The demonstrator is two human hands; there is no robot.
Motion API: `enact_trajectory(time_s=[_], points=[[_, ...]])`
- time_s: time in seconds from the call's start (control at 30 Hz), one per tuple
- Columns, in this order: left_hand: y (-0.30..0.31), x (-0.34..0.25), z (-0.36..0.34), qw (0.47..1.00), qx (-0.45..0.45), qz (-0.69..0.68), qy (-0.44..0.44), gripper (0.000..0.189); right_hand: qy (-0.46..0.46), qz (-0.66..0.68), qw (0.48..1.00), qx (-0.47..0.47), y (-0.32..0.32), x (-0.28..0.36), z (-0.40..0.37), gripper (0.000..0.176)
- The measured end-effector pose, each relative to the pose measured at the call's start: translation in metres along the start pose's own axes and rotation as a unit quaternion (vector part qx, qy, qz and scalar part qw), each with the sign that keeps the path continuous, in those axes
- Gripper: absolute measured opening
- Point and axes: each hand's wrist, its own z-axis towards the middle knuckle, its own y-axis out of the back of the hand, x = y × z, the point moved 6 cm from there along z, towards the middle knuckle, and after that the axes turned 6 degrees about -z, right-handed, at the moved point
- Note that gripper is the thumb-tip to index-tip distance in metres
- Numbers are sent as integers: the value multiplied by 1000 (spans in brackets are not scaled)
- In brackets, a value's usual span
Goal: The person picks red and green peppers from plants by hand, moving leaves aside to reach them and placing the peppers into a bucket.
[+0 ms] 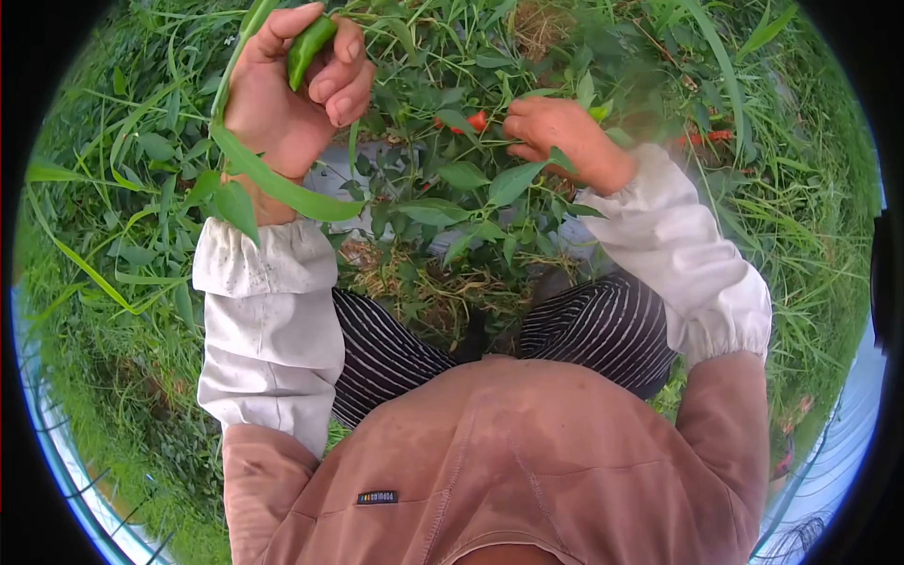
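Observation:
A green pepper (309, 51) is held in the curled fingers of my left hand (299, 94), palm facing up, at the upper left. Long grass blades and leaves lie across that wrist. My right hand (560, 135) is among the pepper plants at upper centre, its fingers bent and pressed together; what they hold, if anything, is hidden. Just left of its fingertips shows a red pepper (476, 121). Leaves (516, 184) hang in front of and below my right hand.
More red peppers (704, 137) show at the right behind grass. Dense grass (104, 207) and weeds surround the plants. Pale sheeting (344, 184) shows between stems. My knees in striped trousers (603, 325) are bent close below the plants.

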Motion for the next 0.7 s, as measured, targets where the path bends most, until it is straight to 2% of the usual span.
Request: enact_trajectory(time_s=[0.03,0.1,0.13,0.17,0.23,0.3,0.37,0.43,0.53,0.57,0.63,0.7], points=[[-11,-12,-4,996,13,-25,-88,37,-1,-2,1000,2,2,3,1,17],[-17,6,0,998,12,0,-61,31,35,5,999,-17,10,13,4,15],[-5,32,4,992,-43,118,5,27,37,2,999,-16,11,16,5,15],[9,53,7,965,-98,234,71,25,69,-17,997,-7,11,21,6,15],[24,76,18,893,-80,425,124,21,102,-38,994,3,10,28,7,15],[34,82,28,885,-68,444,125,21,134,-31,990,-41,18,41,7,15],[40,87,31,875,-54,463,127,20,143,-60,987,-43,19,51,8,20],[37,90,32,862,-5,487,142,20,178,-100,975,-87,18,56,7,24],[33,100,30,880,40,436,183,22,199,-108,968,-108,18,59,9,24],[38,102,31,881,37,437,177,22,204,-112,966,-109,17,58,10,24],[29,100,33,831,134,537,51,23,218,-132,959,-127,15,60,11,23],[27,92,30,820,106,559,57,26,201,-127,964,-117,17,54,13,21]])
